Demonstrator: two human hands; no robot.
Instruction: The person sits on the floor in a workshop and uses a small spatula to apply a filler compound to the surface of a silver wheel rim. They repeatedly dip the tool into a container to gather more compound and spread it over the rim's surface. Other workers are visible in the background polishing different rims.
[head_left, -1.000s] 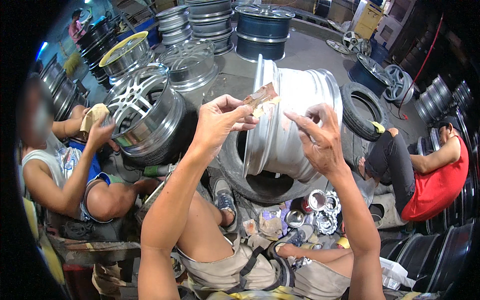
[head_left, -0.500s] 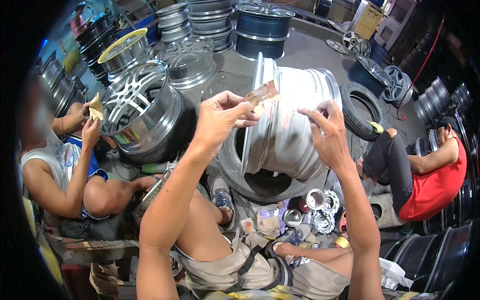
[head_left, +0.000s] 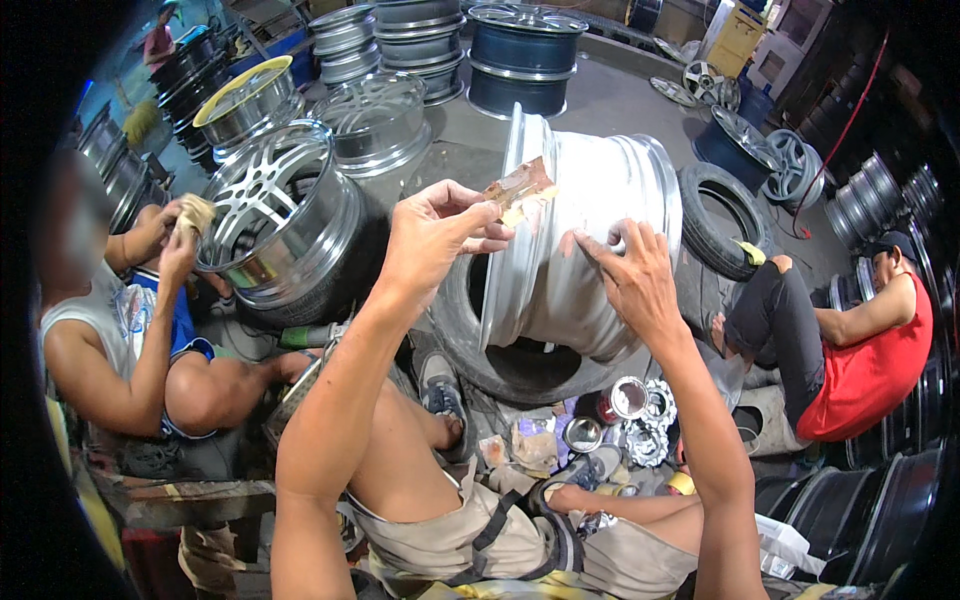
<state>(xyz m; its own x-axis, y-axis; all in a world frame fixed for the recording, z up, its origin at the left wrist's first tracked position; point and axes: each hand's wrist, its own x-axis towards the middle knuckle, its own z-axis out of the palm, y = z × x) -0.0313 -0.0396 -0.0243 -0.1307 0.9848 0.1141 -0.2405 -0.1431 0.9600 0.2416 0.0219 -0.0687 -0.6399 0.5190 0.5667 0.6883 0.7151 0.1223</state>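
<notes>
My left hand (head_left: 437,232) pinches a small flat brown piece (head_left: 520,186) with cream-coloured paste along its lower edge. Just beyond it stands a silver wheel rim (head_left: 607,185), tilted on a tyre (head_left: 462,345) that lies beneath it. Against the rim's barrel, the outstretched index finger of my right hand (head_left: 640,278) touches the metal beside a pinkish smear (head_left: 567,246). Its other fingers are partly bent and apart, with nothing held.
Near my feet are an opened can (head_left: 627,398), a round metal lid (head_left: 583,434) and yellow tape (head_left: 681,483). One person sits left beside a polished rim (head_left: 266,205), holding tan paper (head_left: 196,214); another, in red (head_left: 870,355), sits right. Stacked rims (head_left: 520,65) stand behind.
My right hand has moved slightly left and down along the rim, its index finger now at the smear. The left hand's piece has barely shifted. The left person's hands have moved over the paper.
</notes>
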